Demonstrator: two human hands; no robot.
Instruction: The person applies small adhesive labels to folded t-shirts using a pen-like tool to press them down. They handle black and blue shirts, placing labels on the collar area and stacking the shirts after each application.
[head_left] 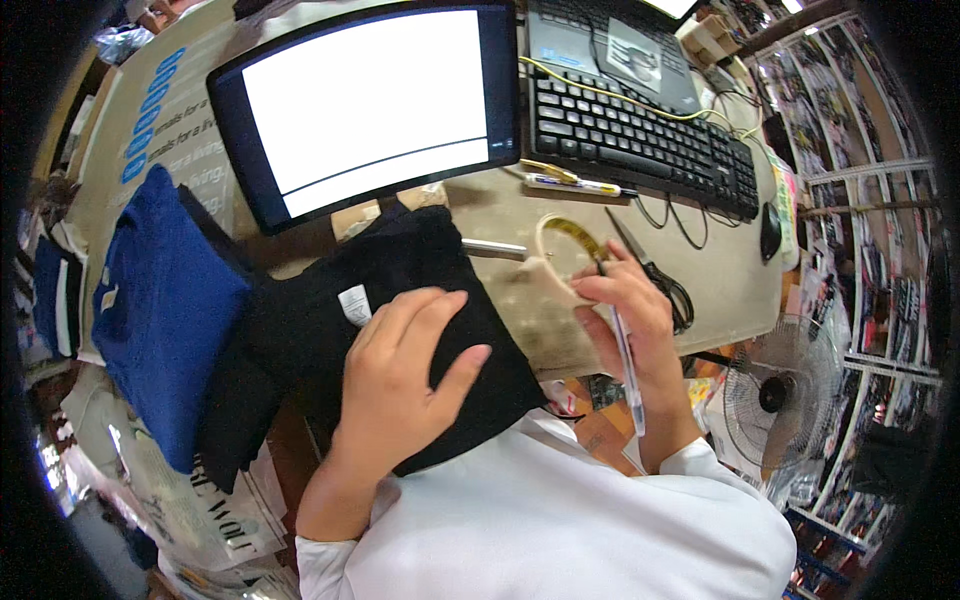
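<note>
A black garment [460, 370] lies folded at the table's front edge, with a small white label [354, 305] on it. My left hand [405, 365] rests on this cloth, its fingers spread and gripping nothing. To the right, my right hand [645, 310] is closed around a slim see-through pen [628, 370] that points down toward my sleeve. A curled yellow measuring tape [575, 232] with a pale outer side loops up from its thumb and fingertips. Black-handled scissors [672, 290] lie just beyond that hand.
A blue garment [165, 310] lies at the left. A monitor [370, 110] stands behind the black cloth. Farther right are a keyboard [640, 140], a mouse [770, 232], cables and pens [575, 184]. A metallic rod [495, 248] lies mid-table. A fan [780, 390] stands at the right.
</note>
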